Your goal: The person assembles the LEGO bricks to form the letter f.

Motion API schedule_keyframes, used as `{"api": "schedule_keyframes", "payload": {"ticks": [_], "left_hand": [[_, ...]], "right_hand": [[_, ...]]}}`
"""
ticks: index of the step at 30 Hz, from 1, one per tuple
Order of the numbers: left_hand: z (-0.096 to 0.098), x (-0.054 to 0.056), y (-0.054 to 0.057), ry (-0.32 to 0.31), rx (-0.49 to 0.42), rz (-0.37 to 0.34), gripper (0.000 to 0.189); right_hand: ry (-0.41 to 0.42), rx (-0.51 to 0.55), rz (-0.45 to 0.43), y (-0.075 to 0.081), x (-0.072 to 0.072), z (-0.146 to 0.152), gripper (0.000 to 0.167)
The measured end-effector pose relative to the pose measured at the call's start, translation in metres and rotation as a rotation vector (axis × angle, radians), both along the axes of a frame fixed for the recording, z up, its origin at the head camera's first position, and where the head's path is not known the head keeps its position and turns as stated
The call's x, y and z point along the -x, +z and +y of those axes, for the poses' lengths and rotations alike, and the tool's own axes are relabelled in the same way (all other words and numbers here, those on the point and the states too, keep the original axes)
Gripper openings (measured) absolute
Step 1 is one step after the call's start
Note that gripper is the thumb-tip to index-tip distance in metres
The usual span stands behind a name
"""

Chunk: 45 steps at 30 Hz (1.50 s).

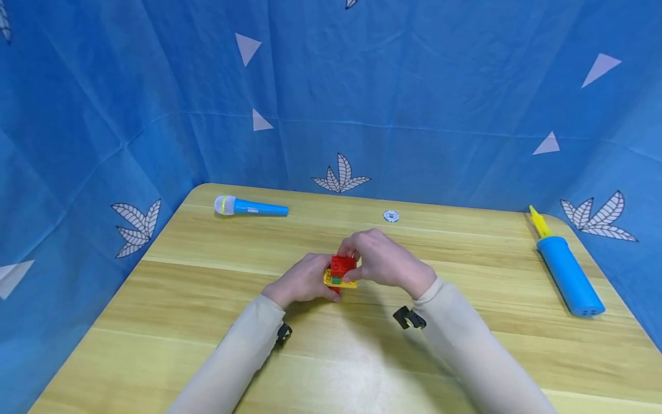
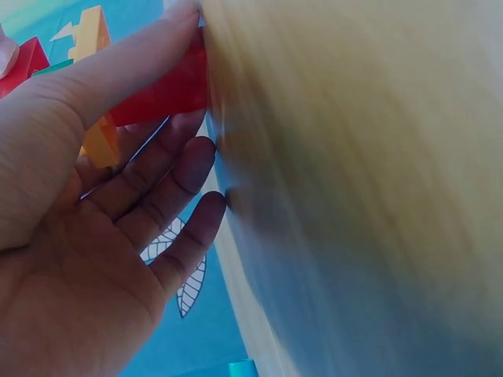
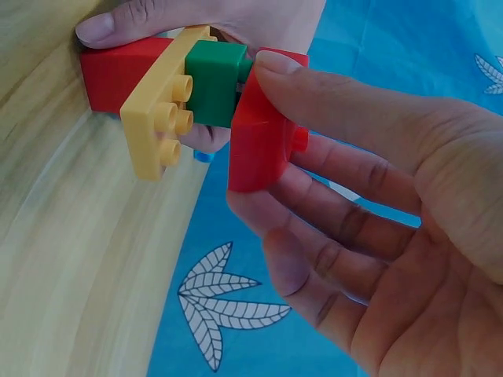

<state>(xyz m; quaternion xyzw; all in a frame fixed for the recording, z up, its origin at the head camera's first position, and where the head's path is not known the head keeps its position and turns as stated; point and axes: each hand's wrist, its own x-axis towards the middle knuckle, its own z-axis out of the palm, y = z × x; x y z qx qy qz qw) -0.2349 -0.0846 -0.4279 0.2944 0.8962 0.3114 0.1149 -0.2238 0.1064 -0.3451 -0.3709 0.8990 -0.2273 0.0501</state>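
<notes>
A small stack of toy building bricks stands upright near the table's middle, between both hands. Lowest is a red brick [image 3: 118, 75], on the tabletop, with a wider yellow brick [image 3: 140, 137] above it. A green brick [image 3: 211, 85] sits on the yellow one's studs. My left hand [image 1: 306, 280] holds the lower red brick, thumb on one side and fingers on the other. With thumb and fingertips my right hand [image 1: 387, 260] pinches an upper red brick [image 3: 259, 145], which sits tilted against the green brick's top.
A blue toy microphone [image 1: 261, 208] lies at the table's back left. A round white chip [image 1: 391, 216] is at the back, right of centre. Along the right edge lies a blue hand pump [image 1: 569, 276] with a yellow nozzle. Blue cloth [image 1: 414, 103] hangs behind the wooden table [image 1: 181, 305].
</notes>
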Motion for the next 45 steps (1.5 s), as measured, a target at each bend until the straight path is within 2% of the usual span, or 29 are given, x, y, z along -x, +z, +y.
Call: {"api": "schedule_keyframes", "payload": {"ticks": [12,45], "left_hand": [[0.0017,0.0001,0.0013,0.006,0.013,-0.017,0.056],[0.0008,0.0005,0.0017,-0.004,0.023,0.007,0.053]], "right_hand": [[0.004,-0.018,0.011,-0.0001,-0.0022,0.0004,0.030],[-0.031,-0.027,-0.011,0.0003,-0.0035,0.0000,0.023]]}}
